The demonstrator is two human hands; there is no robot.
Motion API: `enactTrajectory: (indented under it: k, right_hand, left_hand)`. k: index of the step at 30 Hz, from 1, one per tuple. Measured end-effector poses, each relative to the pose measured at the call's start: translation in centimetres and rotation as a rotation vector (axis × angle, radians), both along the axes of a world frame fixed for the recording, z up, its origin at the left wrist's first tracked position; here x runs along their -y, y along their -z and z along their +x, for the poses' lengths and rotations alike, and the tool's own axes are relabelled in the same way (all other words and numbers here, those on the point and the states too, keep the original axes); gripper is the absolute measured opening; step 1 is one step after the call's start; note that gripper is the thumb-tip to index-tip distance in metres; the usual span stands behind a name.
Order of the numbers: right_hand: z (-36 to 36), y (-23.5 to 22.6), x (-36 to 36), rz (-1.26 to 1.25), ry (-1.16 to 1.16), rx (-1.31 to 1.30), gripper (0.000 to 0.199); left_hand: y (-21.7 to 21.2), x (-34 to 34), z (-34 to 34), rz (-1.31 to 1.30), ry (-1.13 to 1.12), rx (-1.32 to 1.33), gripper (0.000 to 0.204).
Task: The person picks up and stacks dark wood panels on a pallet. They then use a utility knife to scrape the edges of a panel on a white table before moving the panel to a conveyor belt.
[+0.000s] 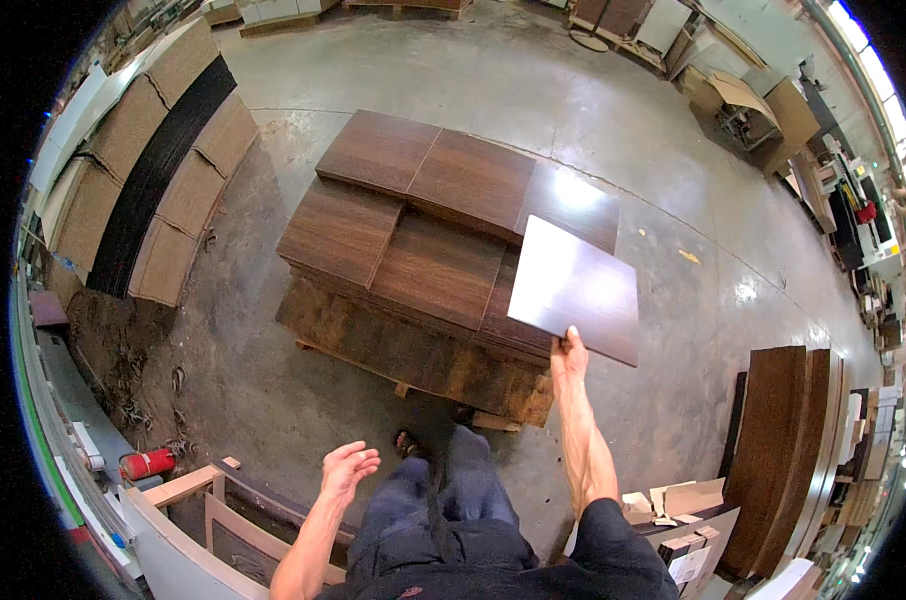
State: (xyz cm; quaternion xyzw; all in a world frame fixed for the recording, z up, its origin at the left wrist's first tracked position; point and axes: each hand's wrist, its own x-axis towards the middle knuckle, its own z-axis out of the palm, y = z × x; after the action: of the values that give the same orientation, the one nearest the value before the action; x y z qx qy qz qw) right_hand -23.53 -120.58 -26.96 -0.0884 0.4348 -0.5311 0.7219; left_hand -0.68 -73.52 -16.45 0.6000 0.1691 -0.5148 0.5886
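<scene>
At far left, flat tan and black sheets (158, 170) lie in rows on the concrete floor (673, 290); below them a red fire extinguisher (148, 463) lies beside a pale wooden frame (188, 485). The left hand (348, 468) is empty, fingers spread, palm up, raised free over the frame and well apart from everything else. At centre stands a stack of dark brown panels (423, 230) on a low wooden pallet (403, 355), its top layer laid in rows with gaps between panel edges. The right hand (569, 355) is clamped on the near edge of one dark brown panel (578, 290), thumb on top, holding it single-handed and tilted in the air above the right-hand near corner of the stack; glare on its face hides the grain. Judgement: a one-edge grip leaves the far edge unsupported, so the panel is best kept level and brought down flat, corners aligned with the neighbouring panels, with the free hand supporting the opposite edge. Obstructions: the person's legs (453, 490) stand close against the pallet, and a loose timber offcut (493, 422) lies at its foot. To the right, more dark boards (783, 450) lean upright, with cardboard boxes (673, 500) just beside them and machinery (863, 230) along the far right edge
</scene>
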Motion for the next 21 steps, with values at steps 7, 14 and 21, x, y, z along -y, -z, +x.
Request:
enactTrajectory:
  k: [7,14,21]
  right_hand:
    - [4.3,9.1,12.4,-0.089,0.116,0.11,0.029]
    - [9.3,16.6,19.5,0.061,-0.002,-0.091,0.024]
    - [11.6,18.3,24.4,0.142,-0.094,-0.276,0.021]
  left_hand:
    - [5.0,-2.5,-1.6,0.205,-0.219,-0.037,0.037]
    - [6.9,3.3,-6.3,0.346,-0.157,-0.111,0.038]
    - [6.5,6.6,-9.1,0.378,-0.097,-0.12,0.041]
